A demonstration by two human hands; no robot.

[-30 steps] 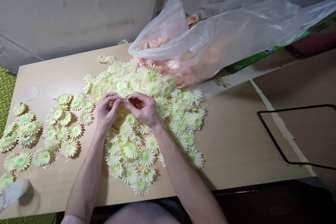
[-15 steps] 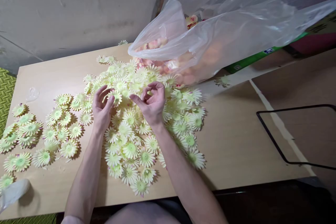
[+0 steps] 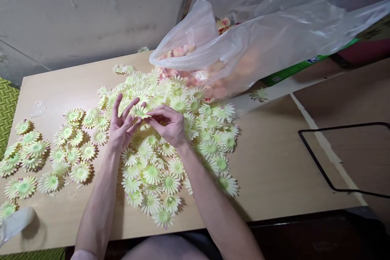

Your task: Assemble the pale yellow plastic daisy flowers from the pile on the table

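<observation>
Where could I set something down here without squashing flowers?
The widest bare stretch of table is on the right, between the flower heap and the black frame. A smaller patch lies back left, between wall and loose flowers, with a plastic scrap on it. The middle is crowded: left hand and right hand over the heap, plastic bag behind.

Grey wall behind, green mat left, black frame right
</observation>
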